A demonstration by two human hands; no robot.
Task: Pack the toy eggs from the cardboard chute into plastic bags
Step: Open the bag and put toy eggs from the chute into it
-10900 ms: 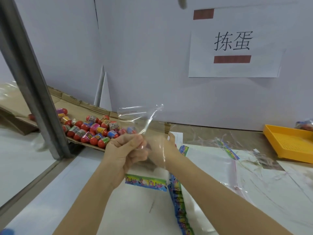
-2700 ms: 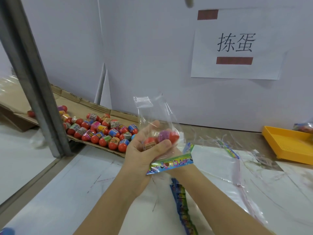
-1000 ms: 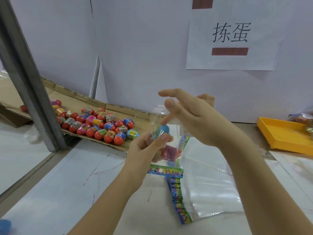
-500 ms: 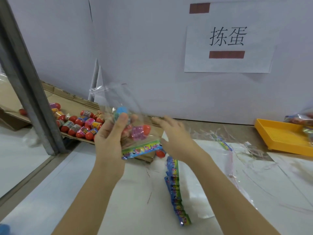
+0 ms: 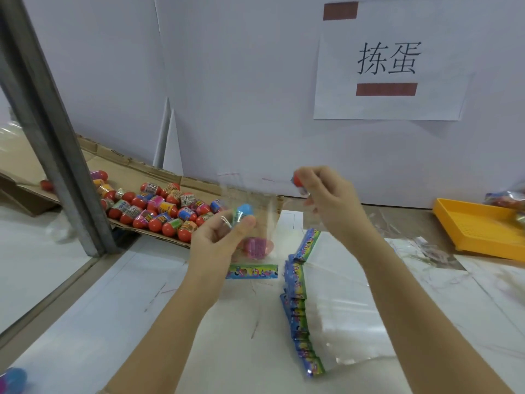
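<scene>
Table [image 5: 170, 322] | left hand [image 5: 217, 241] grips bag [image 5: 267, 223] beside chute [image 5: 136, 169] edge | right hand [image 5: 326, 194] pinches egg [image 5: 297, 179]

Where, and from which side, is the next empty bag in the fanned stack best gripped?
Probably pinch the farthest bag's printed header strip, coming from the left: it tilts upward and is exposed there, while the rest of the stack lies flat and overlapped.

The toy eggs [image 5: 159, 207] on the brown cardboard chute [image 5: 125, 169] are seen to be mostly red, banded with multicoloured printed labels. A blue-capped egg [image 5: 243, 211] and a pink egg [image 5: 257, 247] are shown inside the clear plastic bag [image 5: 267, 220], which is edged with a blue, green and yellow printed strip [image 5: 252, 271]; a red egg [image 5: 297, 179] is shown outside it. The tray [image 5: 483, 228] is coloured yellow.
</scene>
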